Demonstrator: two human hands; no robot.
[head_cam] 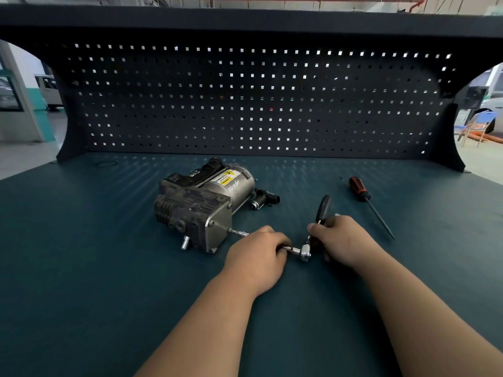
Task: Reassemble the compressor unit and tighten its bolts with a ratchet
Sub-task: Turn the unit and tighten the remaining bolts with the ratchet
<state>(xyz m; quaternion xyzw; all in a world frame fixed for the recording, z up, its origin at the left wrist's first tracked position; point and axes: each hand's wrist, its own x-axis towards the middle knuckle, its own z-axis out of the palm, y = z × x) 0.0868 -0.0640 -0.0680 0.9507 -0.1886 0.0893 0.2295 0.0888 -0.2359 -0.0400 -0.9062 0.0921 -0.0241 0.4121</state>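
Two hands meet on the dark teal desk (pixel 109 268): left hand (pixel 255 257) curled round a chrome extension bar (pixel 241 233), right hand (pixel 343 240) gripping the black-handled chrome ratchet (pixel 324 206), handle pointing away. Beyond, the grey metal compressor unit (pixel 201 205) lies lengthwise toward far right.

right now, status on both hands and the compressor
Both busy: left hand grips the extension bar, right hand grips the ratchet handle. Bar tip at the compressor end plate. Nothing blocking; screwdriver lies apart, right.
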